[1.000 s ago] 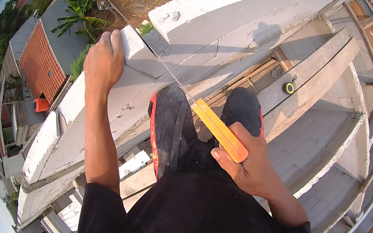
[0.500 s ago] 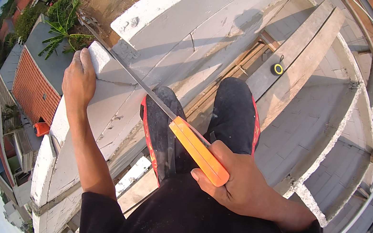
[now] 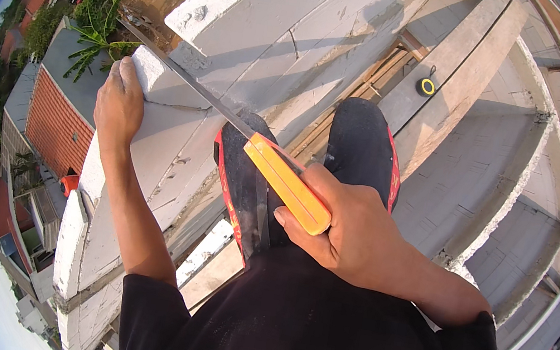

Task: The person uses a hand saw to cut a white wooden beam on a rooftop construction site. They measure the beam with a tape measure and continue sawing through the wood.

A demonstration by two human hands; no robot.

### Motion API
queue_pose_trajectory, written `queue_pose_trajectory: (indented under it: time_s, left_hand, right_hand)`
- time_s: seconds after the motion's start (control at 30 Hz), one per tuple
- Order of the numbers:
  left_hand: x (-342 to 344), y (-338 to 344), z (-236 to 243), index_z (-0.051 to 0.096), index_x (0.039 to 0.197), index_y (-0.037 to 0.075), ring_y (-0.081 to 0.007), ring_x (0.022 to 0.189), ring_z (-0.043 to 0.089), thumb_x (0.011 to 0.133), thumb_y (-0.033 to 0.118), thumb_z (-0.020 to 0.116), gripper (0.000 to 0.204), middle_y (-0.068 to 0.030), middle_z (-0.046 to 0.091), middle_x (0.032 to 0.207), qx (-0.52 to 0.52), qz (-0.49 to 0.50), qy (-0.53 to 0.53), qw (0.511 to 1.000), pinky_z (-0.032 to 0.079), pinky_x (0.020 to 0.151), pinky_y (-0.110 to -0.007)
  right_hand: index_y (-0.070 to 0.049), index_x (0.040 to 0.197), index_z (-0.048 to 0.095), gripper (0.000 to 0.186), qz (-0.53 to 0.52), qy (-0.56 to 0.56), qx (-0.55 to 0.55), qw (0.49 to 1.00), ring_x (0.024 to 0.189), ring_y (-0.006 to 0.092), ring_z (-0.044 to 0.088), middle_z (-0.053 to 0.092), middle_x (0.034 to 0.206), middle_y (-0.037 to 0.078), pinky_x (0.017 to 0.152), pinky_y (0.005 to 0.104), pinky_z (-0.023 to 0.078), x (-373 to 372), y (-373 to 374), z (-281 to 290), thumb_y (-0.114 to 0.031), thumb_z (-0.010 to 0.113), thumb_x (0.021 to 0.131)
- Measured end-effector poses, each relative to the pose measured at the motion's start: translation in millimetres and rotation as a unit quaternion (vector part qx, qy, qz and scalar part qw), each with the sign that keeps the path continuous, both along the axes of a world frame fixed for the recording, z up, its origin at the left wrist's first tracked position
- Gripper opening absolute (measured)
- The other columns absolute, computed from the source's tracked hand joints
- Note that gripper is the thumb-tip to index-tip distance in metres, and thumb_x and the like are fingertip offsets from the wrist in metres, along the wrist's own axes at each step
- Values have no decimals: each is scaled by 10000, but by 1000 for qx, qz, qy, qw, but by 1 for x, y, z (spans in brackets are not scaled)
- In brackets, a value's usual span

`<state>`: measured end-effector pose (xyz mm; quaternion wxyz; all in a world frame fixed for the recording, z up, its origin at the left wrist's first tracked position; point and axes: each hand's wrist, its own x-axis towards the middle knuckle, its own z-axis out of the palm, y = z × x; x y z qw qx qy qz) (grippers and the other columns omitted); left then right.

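Gripping right hand (image 3: 355, 226): wrapped closely around the orange handle (image 3: 280, 176) of a handsaw, in front of the black shirt (image 3: 314, 332).
Handsaw blade (image 3: 211, 99): slanting forward and leftward from the right hand, passing just right of the left hand; set along the corner of the pale block, tip beyond it; how deep in, cannot tell.
Left hand (image 3: 120, 104): laid over the outer edge of the pale block (image 3: 157, 77), fingers together, touching its white top; underside hidden, so cannot tell how narrow the hold is.
Wall (image 3: 304, 12): light grey with thin joints and a rough white upper edge, ahead of both hands.
Legs (image 3: 358, 139): black trousers with red side stripes, knees between the two hands.
Planks (image 3: 449, 63): two, wooden, side by side, forward and right of the right hand, with a black-and-yellow tape measure (image 3: 426, 87) on top.
Surroundings: outdoors in sunlight; banana plant (image 3: 95, 31) and orange-tiled roof (image 3: 56, 120) beyond the left hand; curved, rough-edged ribs (image 3: 506, 209) right of the right hand.
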<state>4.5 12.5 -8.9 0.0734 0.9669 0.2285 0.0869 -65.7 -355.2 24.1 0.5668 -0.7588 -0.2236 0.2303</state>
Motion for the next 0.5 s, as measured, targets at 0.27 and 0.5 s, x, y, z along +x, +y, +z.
queue_pose_trajectory:
  time_s: [0.27,0.5]
  left_hand:
    - [0,-3,4,668,1350,32,-508,1189,651,1118,456,332,588,-318,710,1215,-1,7,-12,1000,487,1033,-552]
    - [-3,-9,3,683,1272,20,-497,1119,685,1114,438,370,546,-307,736,1135,0,19,-37,999,516,986,-564]
  right_hand:
    - [-4,1099,571,286,-4,-25,-8,1000,676,383,632,610,768,166,615,416,497,-9,-7,-26,-208,741,993]
    - [-37,1162,624,292,-15,-86,-57,995,688,346,672,643,860,145,612,392,517,-31,-42,-25,-197,770,965]
